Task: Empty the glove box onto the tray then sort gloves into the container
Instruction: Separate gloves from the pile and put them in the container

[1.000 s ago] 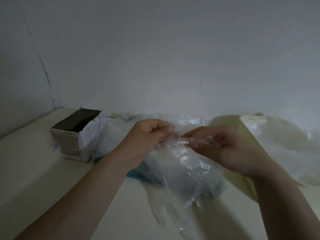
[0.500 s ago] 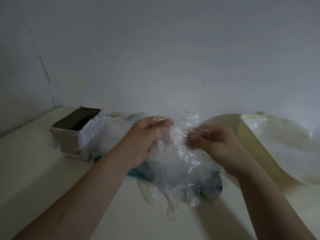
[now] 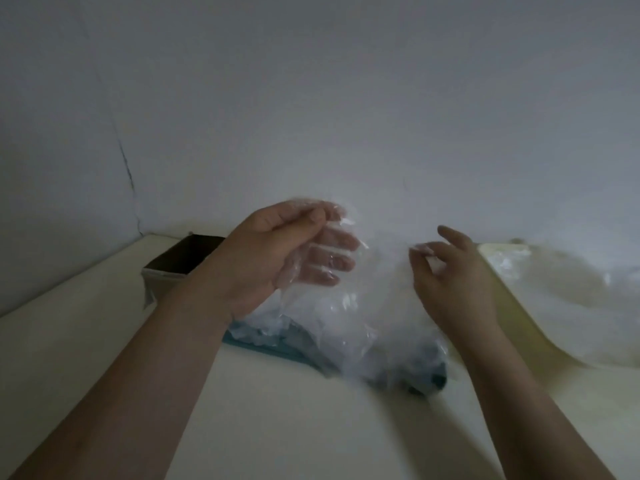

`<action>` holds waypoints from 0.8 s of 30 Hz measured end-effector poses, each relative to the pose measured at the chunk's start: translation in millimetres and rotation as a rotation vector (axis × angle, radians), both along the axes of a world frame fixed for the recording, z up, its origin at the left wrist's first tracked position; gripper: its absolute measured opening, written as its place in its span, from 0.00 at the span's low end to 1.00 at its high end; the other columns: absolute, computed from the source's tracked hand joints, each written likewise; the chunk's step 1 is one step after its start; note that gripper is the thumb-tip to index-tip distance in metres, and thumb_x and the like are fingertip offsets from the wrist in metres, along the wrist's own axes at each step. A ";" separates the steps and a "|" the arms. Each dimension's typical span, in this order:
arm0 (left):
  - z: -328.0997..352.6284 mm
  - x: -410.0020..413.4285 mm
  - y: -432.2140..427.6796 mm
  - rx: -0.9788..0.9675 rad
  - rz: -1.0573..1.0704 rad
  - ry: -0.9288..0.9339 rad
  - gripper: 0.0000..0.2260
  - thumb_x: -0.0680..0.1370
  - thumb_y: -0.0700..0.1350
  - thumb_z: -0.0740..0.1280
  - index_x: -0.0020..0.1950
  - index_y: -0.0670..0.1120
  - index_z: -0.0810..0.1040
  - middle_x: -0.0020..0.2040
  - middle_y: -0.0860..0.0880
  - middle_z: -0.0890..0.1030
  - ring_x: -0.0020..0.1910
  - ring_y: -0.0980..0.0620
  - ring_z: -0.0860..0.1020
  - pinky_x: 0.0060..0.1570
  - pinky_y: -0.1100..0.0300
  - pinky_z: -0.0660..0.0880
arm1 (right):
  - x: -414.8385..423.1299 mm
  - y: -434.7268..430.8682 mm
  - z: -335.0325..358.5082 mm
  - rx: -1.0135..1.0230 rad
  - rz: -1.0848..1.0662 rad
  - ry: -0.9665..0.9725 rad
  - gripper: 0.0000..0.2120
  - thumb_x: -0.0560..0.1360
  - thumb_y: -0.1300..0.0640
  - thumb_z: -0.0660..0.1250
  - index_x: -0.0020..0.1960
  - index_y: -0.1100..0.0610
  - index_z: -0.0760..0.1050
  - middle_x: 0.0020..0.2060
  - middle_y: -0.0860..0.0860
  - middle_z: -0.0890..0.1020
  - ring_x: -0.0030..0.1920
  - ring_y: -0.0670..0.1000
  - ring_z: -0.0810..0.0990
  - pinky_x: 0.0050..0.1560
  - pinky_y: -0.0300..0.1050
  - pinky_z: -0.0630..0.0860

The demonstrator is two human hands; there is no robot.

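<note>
The left hand [image 3: 277, 258] has its grip closed on one clear plastic glove [image 3: 346, 223]: the thumb presses down against the forefinger, and thin film lies over the other fingers [image 3: 332, 263]. It cannot be told whether those fingers are inside the glove or only behind it. The film is nearly see-through and blurred, so its outline is lost against the pale wall [image 3: 346, 98].

The right hand [image 3: 453, 282] is raised just beside it, with the forefinger out and the other fingers loosely curled. A bright scrap of film shows at its fingertips, but whether this grip has hold of it cannot be told.

The held glove hangs from the left grip between the two hands, above a heap of more clear gloves [image 3: 349, 327]. They are too crumpled and transparent to count. The heap lies on one blue-green tray [image 3: 273, 349], which is mostly buried, with only its near edge and a dark corner showing.

Left of the tray, partly behind the left wrist, stands one brown cardboard box [image 3: 173, 271] with a dark, open top.

To the right is one pale yellow container [image 3: 516, 317] with more filmy gloves [image 3: 581, 306] in it, their number unclear.

Everything rests on a cream table [image 3: 311, 427].
</note>
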State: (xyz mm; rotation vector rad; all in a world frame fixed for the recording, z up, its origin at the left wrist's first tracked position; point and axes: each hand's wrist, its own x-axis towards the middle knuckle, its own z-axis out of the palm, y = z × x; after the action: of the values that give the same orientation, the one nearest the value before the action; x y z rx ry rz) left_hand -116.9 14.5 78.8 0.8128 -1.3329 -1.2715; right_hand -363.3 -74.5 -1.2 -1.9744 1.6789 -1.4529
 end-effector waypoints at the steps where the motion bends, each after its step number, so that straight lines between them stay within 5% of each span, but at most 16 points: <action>1: 4.3 -3.9 4.3 0.000 -0.014 -0.055 0.13 0.80 0.46 0.65 0.60 0.41 0.79 0.52 0.37 0.86 0.45 0.39 0.86 0.43 0.49 0.83 | 1.9 6.7 7.9 -0.060 -0.006 -0.007 0.11 0.80 0.49 0.69 0.57 0.53 0.85 0.74 0.48 0.71 0.61 0.56 0.82 0.63 0.53 0.80; 6: 20.1 -30.4 14.0 0.029 0.054 -0.338 0.08 0.85 0.44 0.65 0.60 0.41 0.76 0.49 0.38 0.87 0.48 0.37 0.86 0.48 0.45 0.84 | -4.7 26.0 50.3 -0.113 0.065 -0.234 0.09 0.80 0.47 0.70 0.56 0.49 0.84 0.63 0.44 0.79 0.48 0.51 0.85 0.48 0.56 0.84; 8: 22.1 -46.5 12.8 0.012 0.048 -0.423 0.07 0.84 0.44 0.67 0.57 0.41 0.77 0.49 0.40 0.88 0.49 0.38 0.87 0.52 0.43 0.84 | -25.2 30.8 71.4 -0.107 0.069 -0.348 0.07 0.80 0.49 0.70 0.52 0.51 0.83 0.53 0.46 0.85 0.40 0.50 0.85 0.41 0.48 0.84; 12: 18.0 -78.9 2.5 -0.087 -0.010 -0.577 0.06 0.82 0.43 0.70 0.53 0.40 0.83 0.48 0.44 0.88 0.48 0.44 0.87 0.55 0.43 0.84 | -77.7 33.2 100.3 0.069 0.170 -0.333 0.07 0.80 0.56 0.69 0.48 0.58 0.83 0.36 0.56 0.87 0.20 0.48 0.69 0.21 0.36 0.65; 20: 34.3 -139.2 -21.8 -0.149 -0.256 -0.595 0.07 0.83 0.42 0.68 0.51 0.41 0.84 0.48 0.41 0.87 0.46 0.41 0.86 0.44 0.49 0.83 | -175.6 2.9 101.8 0.236 -0.005 0.105 0.10 0.79 0.54 0.67 0.42 0.56 0.82 0.31 0.52 0.86 0.21 0.45 0.69 0.24 0.36 0.68; 24: 47.4 -159.8 -37.7 -0.133 -0.338 -0.474 0.08 0.79 0.43 0.70 0.53 0.40 0.83 0.49 0.38 0.87 0.43 0.42 0.85 0.39 0.52 0.81 | -196.8 -36.2 84.6 0.322 -0.077 0.312 0.11 0.78 0.53 0.68 0.37 0.48 0.79 0.31 0.46 0.82 0.29 0.44 0.79 0.42 0.44 0.79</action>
State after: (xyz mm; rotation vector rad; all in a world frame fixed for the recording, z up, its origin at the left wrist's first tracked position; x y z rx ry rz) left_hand -276.8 -23.2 126.2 0.8507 -1.9805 -1.2728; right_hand -560.2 -110.8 83.4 -2.0463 1.9844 -0.8536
